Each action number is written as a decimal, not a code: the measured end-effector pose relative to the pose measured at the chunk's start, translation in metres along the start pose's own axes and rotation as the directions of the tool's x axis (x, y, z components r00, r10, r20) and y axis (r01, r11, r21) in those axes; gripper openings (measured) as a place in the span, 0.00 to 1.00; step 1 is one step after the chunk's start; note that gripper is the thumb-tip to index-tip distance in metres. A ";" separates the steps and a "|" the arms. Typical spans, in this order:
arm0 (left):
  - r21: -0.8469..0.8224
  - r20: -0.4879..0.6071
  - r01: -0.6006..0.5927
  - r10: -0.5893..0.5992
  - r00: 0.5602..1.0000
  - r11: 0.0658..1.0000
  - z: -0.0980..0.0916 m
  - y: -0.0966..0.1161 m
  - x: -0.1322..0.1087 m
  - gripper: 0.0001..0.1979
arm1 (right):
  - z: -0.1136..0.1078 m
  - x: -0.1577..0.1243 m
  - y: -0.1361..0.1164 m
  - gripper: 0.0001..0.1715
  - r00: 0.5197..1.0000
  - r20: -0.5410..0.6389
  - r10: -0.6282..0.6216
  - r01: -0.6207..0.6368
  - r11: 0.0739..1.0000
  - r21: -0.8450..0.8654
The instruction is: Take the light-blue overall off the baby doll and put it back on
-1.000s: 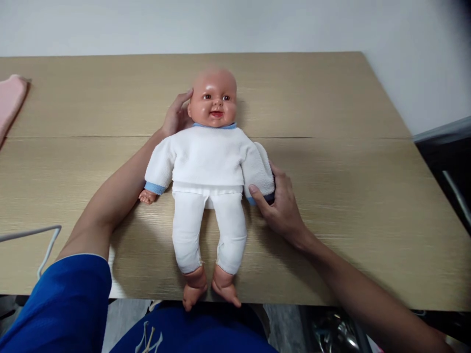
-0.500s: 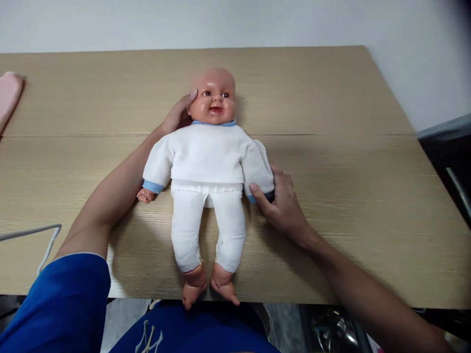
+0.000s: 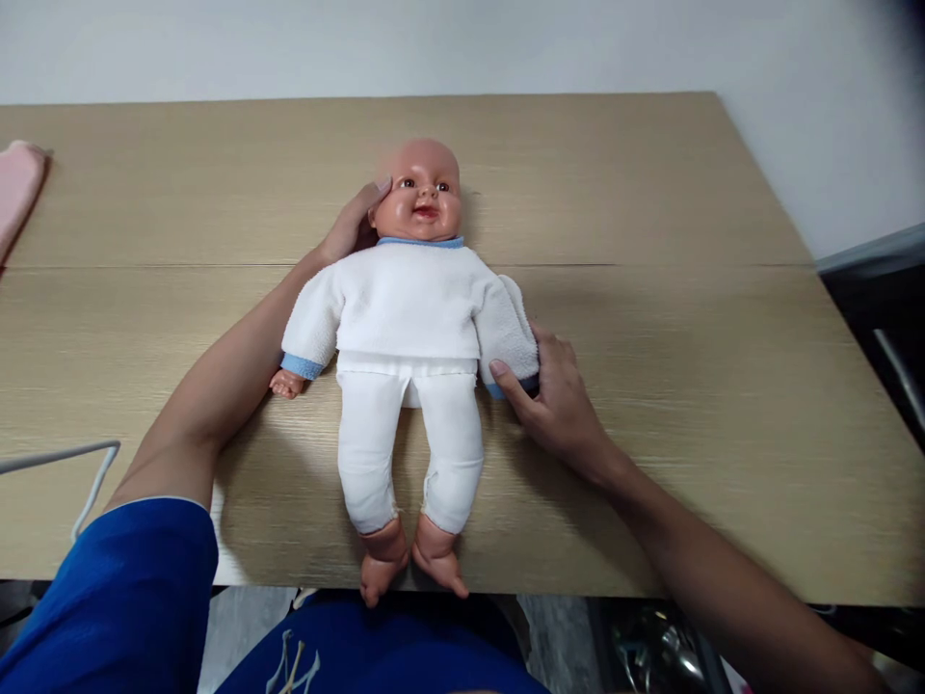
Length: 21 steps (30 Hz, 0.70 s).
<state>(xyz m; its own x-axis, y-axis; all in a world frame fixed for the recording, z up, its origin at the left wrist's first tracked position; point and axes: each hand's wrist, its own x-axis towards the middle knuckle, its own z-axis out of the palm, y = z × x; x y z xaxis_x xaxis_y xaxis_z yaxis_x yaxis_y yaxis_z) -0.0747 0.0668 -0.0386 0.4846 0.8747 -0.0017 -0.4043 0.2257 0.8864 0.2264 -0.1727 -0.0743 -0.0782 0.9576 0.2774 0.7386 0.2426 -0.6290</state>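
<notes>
A baby doll [image 3: 409, 318] in a white top with blue cuffs and white trousers lies face up on the wooden table [image 3: 650, 241], its feet over the near edge. My left hand [image 3: 352, 226] cups the side and back of the doll's head, thumb against its temple. My right hand [image 3: 553, 400] is closed on the blue cuff at the end of the doll's sleeve, thumb on top of the cloth.
A pink cloth [image 3: 18, 193] lies at the table's far left edge. A white wire hanger [image 3: 68, 467] pokes in from the left near my arm. A dark piece of furniture [image 3: 878, 318] stands to the right of the table. A white wall runs behind.
The doll's head has shifted very slightly. My hands keep the same hold on head and sleeve.
</notes>
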 end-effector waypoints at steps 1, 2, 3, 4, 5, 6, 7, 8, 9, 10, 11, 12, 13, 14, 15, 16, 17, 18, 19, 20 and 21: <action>0.010 -0.032 0.001 0.000 1.000 1.000 -0.001 -0.001 0.001 0.22 | 0.000 0.000 0.000 0.41 1.000 0.001 -0.004 0.004 1.000 -0.005; 0.017 -0.052 0.000 0.000 0.999 1.000 -0.002 -0.002 0.002 0.22 | 0.000 0.000 0.000 0.41 1.000 0.002 -0.007 0.007 1.000 -0.009; 0.013 -0.051 -0.002 0.002 0.999 1.000 -0.003 -0.002 0.003 0.21 | 0.000 0.000 0.000 0.41 1.000 0.002 -0.010 0.010 1.000 -0.013; 0.001 -0.032 -0.005 0.005 0.999 1.000 -0.004 -0.003 0.004 0.21 | 0.000 0.000 0.001 0.41 1.000 0.002 -0.013 0.013 1.000 -0.017; -0.016 -0.004 -0.009 0.009 1.000 1.000 -0.005 -0.004 0.004 0.21 | -0.001 0.001 0.001 0.41 1.000 0.001 -0.017 0.017 1.000 -0.020; -0.035 0.024 -0.011 0.012 1.000 0.999 -0.005 -0.005 0.005 0.22 | -0.001 0.001 0.001 0.41 1.000 -0.001 -0.020 0.020 1.000 -0.023; -0.051 0.045 -0.012 0.014 0.999 0.999 -0.006 -0.005 0.005 0.22 | -0.001 0.001 0.001 0.42 1.000 -0.002 -0.023 0.023 0.999 -0.027; -0.061 0.053 -0.009 0.012 0.999 0.998 -0.006 -0.005 0.006 0.22 | -0.001 0.001 0.001 0.42 1.000 -0.001 -0.026 0.026 0.999 -0.030; -0.065 0.047 -0.004 0.007 0.999 0.998 -0.006 -0.006 0.006 0.22 | -0.001 0.001 0.001 0.42 1.000 0.000 -0.026 0.026 0.999 -0.032; -0.066 0.028 -0.002 0.003 1.000 0.998 -0.006 -0.006 0.006 0.22 | -0.001 0.001 0.001 0.42 1.000 0.001 -0.026 0.026 0.999 -0.032; -0.066 0.007 0.000 0.001 1.000 0.998 -0.006 -0.005 0.006 0.22 | -0.001 0.001 0.001 0.41 1.000 0.004 -0.025 0.025 0.999 -0.031; -0.067 -0.001 0.003 -0.003 1.000 0.998 -0.006 -0.005 0.006 0.23 | -0.001 0.001 0.000 0.41 1.000 0.008 -0.024 0.024 0.999 -0.031; -0.072 0.006 0.006 -0.006 1.000 0.997 -0.005 -0.005 0.005 0.23 | -0.001 0.001 0.000 0.41 1.000 0.012 -0.023 0.023 0.999 -0.032; -0.080 0.026 0.011 -0.009 1.000 0.997 -0.005 -0.005 0.005 0.23 | -0.002 0.001 0.000 0.41 1.000 0.015 -0.022 0.022 0.999 -0.035; -0.087 0.051 0.015 -0.011 0.999 0.996 -0.005 -0.004 0.004 0.24 | -0.002 0.001 0.000 0.41 1.000 0.016 -0.021 0.022 0.999 -0.039; -0.089 0.072 0.020 -0.013 0.997 0.996 -0.005 -0.004 0.004 0.24 | -0.002 0.001 0.000 0.41 1.000 0.018 -0.022 0.023 0.999 -0.043; -0.086 0.081 0.023 -0.016 0.997 0.996 -0.004 -0.003 0.004 0.25 | -0.002 0.001 0.001 0.42 1.000 0.018 -0.022 0.023 0.999 -0.045; -0.081 0.079 0.024 -0.018 0.997 0.996 -0.004 -0.003 0.003 0.25 | -0.002 0.001 0.001 0.42 1.000 0.018 -0.022 0.023 0.999 -0.045; -0.075 0.075 0.024 -0.019 0.997 0.997 -0.004 -0.003 0.003 0.24 | -0.002 0.001 0.001 0.42 1.000 0.019 -0.022 0.023 0.999 -0.044; -0.070 0.081 0.026 -0.021 0.996 0.997 -0.004 -0.003 0.003 0.24 | -0.002 0.001 0.001 0.42 1.000 0.022 -0.021 0.022 0.999 -0.042; -0.068 0.099 0.030 -0.023 0.995 0.997 -0.004 -0.003 0.003 0.23 | -0.002 0.001 0.001 0.42 1.000 0.024 -0.020 0.021 0.999 -0.040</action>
<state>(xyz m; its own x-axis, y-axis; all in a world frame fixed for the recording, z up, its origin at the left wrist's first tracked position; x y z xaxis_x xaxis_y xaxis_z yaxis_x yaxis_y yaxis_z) -0.0749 0.0706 -0.0431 0.5686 0.8223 0.0237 -0.4409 0.2804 0.8526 0.2283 -0.1717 -0.0725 -0.1090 0.9560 0.2722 0.7627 0.2560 -0.5939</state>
